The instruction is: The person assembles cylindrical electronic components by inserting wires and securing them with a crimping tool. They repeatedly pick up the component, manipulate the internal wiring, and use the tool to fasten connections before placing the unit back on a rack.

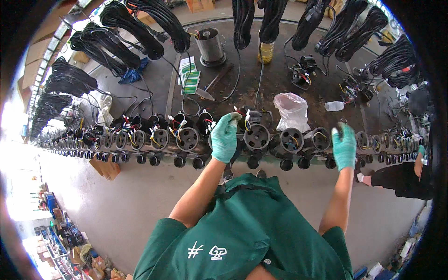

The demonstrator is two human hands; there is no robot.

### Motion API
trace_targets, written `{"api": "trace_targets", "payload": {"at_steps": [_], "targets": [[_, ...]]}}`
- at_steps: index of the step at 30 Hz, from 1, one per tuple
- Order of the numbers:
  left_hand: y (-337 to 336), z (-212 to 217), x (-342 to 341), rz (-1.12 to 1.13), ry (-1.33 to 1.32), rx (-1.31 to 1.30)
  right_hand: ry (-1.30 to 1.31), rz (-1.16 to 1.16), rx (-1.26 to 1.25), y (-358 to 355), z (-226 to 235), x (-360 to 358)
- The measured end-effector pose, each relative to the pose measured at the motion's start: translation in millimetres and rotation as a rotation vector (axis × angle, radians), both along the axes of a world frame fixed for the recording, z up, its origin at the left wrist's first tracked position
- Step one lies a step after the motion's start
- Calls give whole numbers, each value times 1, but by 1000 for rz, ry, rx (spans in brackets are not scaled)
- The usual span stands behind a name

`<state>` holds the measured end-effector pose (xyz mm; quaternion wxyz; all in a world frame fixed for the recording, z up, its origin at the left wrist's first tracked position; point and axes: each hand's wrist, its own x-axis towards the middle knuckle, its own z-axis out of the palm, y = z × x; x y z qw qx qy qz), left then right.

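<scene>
My left hand (225, 140), in a green glove, reaches to the bench edge with its fingers drawn together. Its fingertips meet the red and white wires (243, 112) of a dark motor-like part (255, 116); what they pinch is too small to make out. That part stands at the back of a round black housing (256, 136) with holes in its face. My right hand (344, 147), also gloved, is raised beside another round housing (321, 138), fingers apart and nothing in them. Between the hands lies another such housing (291, 140) with a yellowish wire inside.
Black housings line the bench's near edge. Coiled black cables (242, 23) hang along the far side. On the bench (280, 77) are a metal cylinder (211, 46), a yellow bottle (266, 50), a clear plastic bag (292, 112) and green-white cards (190, 81). A person's arm (418, 163) shows at right.
</scene>
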<state>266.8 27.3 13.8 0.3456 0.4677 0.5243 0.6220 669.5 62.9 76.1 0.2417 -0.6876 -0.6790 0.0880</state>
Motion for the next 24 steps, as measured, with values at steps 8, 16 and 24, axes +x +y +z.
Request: {"api": "trace_targets", "payload": {"at_steps": [8,16,24], "targets": [[-64,75,11,-589,-289,-196,471,659,-218,-71,15,-193],[-80,72,6,-754,-640,-299,718,644,-252,-85,-2,-179],[-102,105,-21,-977,-276,-67,485,627,90,-70,40,-148]]}}
